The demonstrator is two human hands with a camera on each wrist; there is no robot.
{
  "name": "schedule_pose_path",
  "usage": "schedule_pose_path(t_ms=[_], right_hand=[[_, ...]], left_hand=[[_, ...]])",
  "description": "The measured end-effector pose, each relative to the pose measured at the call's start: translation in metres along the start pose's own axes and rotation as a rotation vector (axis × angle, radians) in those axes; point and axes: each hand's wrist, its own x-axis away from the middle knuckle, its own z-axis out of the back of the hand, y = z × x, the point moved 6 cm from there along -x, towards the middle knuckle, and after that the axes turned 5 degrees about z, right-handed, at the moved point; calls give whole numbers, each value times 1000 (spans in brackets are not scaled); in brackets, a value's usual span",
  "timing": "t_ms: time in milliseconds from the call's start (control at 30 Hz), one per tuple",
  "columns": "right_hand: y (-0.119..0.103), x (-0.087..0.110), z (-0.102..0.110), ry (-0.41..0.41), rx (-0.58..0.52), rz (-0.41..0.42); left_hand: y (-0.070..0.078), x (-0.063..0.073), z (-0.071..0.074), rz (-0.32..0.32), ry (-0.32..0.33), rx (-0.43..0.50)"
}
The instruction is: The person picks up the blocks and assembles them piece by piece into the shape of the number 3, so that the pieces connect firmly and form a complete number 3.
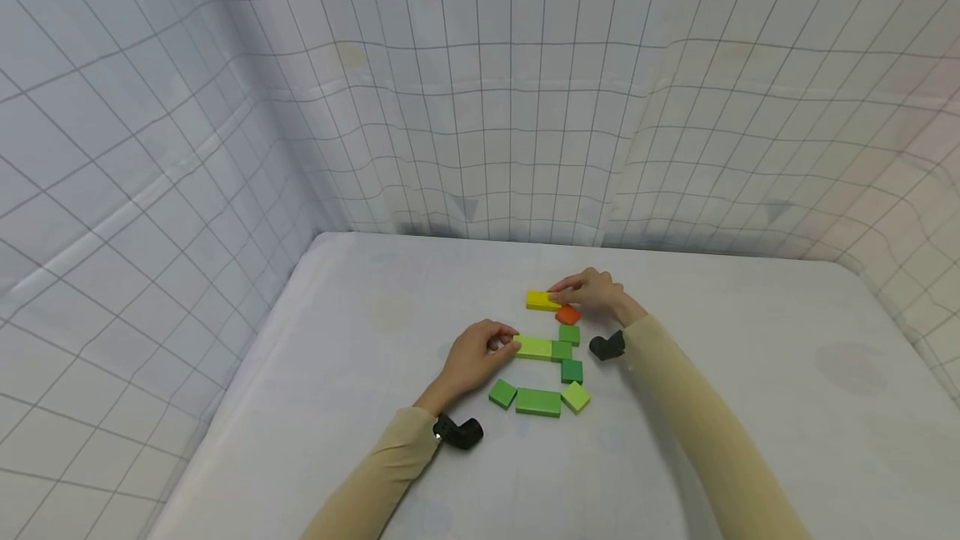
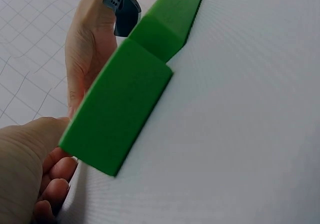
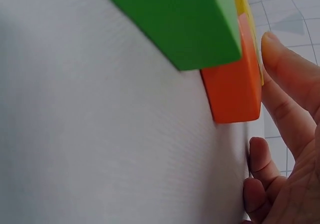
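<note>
A person in cream sleeves works at a white cloth-covered table walled by gridded white fabric. The right hand pinches the end of a yellow block lying flat near the table's middle, with an orange block touching it just below the fingers. The left hand has curled fingers grasping the left end of a light green block, which lies flat and adjoins a darker green square. More green blocks lie just beside them, nearer the person
</note>
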Motion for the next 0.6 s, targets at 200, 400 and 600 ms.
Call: schedule_pose_path(t_ms=[200,400,600], right_hand=[[0,0,0,-1,9,10],[0,0,0,6,2,4],[1,0,-2,2,-14,1]], left_hand=[[0,0,0,-6,1,4],[0,0,0,-9,4,1],[1,-1,0,5,1,-5]])
